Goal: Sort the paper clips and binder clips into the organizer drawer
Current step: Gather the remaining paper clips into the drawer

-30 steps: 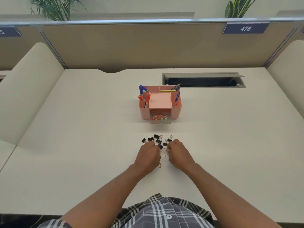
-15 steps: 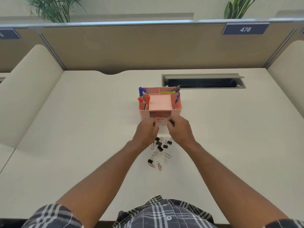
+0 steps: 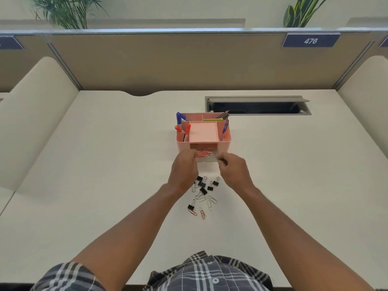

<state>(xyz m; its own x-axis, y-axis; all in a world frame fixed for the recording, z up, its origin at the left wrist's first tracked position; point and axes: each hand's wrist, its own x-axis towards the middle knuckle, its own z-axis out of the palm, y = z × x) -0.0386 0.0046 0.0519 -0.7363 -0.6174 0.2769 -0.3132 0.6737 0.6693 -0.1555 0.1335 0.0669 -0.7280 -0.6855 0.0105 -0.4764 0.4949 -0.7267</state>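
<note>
A pink desk organizer [image 3: 203, 131] stands mid-table, its clear drawer [image 3: 206, 159] pulled out toward me with red and silver paper clips inside. My left hand [image 3: 184, 171] hovers over the drawer's left front corner with its fingers curled shut. My right hand [image 3: 235, 172] is at the right front corner with its fingertips pinched. Both seem closed on small paper clips, which the fingers mostly hide. Below the hands, several black binder clips [image 3: 202, 184] and loose paper clips [image 3: 206, 201] lie on the table.
Pens, markers and pencils [image 3: 181, 124] stand in the organizer's compartments. An open cable hatch [image 3: 257, 107] lies behind it to the right. Partition walls [image 3: 168, 61] enclose the desk at the back and sides.
Both hands left the pile near me and went forward to the open drawer. They have hovered there for the last half second. More clips on the table are uncovered.
</note>
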